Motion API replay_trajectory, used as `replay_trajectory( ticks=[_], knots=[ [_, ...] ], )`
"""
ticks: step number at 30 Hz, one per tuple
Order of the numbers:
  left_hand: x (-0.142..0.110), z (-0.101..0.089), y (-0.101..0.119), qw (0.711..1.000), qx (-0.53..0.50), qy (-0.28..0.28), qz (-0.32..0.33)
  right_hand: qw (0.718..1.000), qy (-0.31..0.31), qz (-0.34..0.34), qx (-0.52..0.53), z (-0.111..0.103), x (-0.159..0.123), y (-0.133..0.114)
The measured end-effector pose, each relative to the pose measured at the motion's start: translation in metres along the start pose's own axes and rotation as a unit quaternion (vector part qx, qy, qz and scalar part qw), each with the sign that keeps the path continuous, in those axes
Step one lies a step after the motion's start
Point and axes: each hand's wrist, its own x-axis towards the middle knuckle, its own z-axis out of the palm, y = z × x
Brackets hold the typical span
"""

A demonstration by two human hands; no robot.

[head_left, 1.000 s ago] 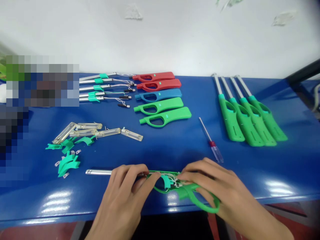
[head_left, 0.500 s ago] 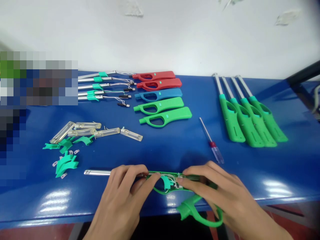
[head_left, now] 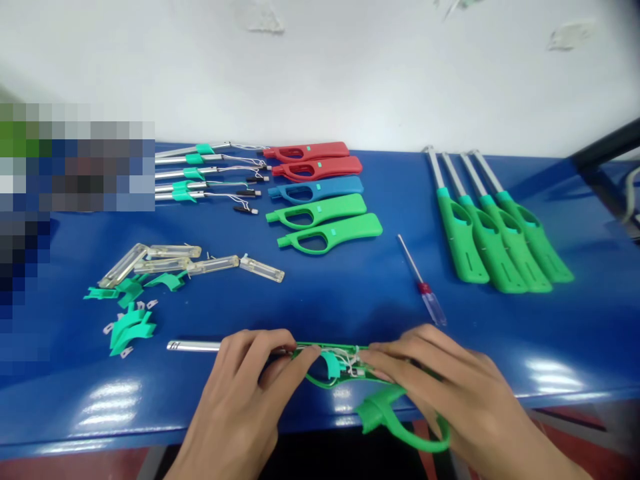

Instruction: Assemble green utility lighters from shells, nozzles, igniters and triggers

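An opened green gas lighter [head_left: 373, 375] lies near the table's front edge, its wires and turquoise trigger [head_left: 331, 365] exposed and its metal tube [head_left: 195, 346] pointing left. My left hand [head_left: 250, 393] is closed around the lighter where the tube meets the handle, thumb beside the trigger. With its fingertips at the wires and the rear of the handle, my right hand [head_left: 445, 387] also keeps a loose green shell half [head_left: 385, 417] tucked below its fingers. That shell hangs tilted over the table edge, and its rear part is hidden by the hand.
Red, blue and green handle shells [head_left: 330, 232] lie at the back, beside tubes with wires [head_left: 200, 173]. Clear fuel tanks [head_left: 215, 265], turquoise triggers [head_left: 133, 330] and small pale parts are at left. A screwdriver [head_left: 425, 290] and several assembled green lighters [head_left: 467, 243] lie at right.
My right fingertips have shifted slightly right along the handle, and the loose shell has moved a little with that hand. My left hand stays in place on the lighter.
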Motion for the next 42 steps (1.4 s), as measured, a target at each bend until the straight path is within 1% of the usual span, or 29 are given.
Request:
replay_trajectory(
  ticks=[3,8,11,15,18,24,31,36,42],
  knots=[
    [0.000,0.001,0.000,1.000,0.000,-0.001,0.000,0.999,0.014,-0.026,-0.036,-0.001,-0.001,0.000],
    [0.001,0.001,-0.001,1.000,-0.009,0.001,-0.001,0.998,0.013,-0.022,-0.050,0.000,-0.002,0.000],
    [0.000,0.002,-0.002,1.000,-0.018,0.004,0.001,0.996,0.010,-0.031,-0.078,-0.002,0.001,0.000],
    [-0.001,0.003,-0.003,1.000,-0.015,0.003,0.003,0.989,-0.005,-0.077,-0.127,-0.006,0.005,-0.001],
    [0.000,0.003,-0.003,1.000,-0.016,0.002,0.006,0.985,-0.002,-0.097,-0.146,-0.008,0.006,-0.001],
    [-0.001,0.003,-0.004,1.000,-0.010,0.003,0.007,0.982,-0.026,-0.106,-0.152,-0.009,0.003,0.002],
    [0.000,0.004,-0.003,1.000,-0.007,0.007,0.006,0.982,-0.018,-0.090,-0.166,-0.002,-0.005,0.003],
    [0.001,0.002,-0.003,1.000,-0.004,0.000,0.004,0.981,-0.002,-0.116,-0.157,0.002,-0.007,0.006],
    [-0.001,0.004,-0.006,1.000,0.008,0.010,0.013,0.983,-0.012,-0.112,-0.147,0.003,-0.007,0.006]
  ],
)
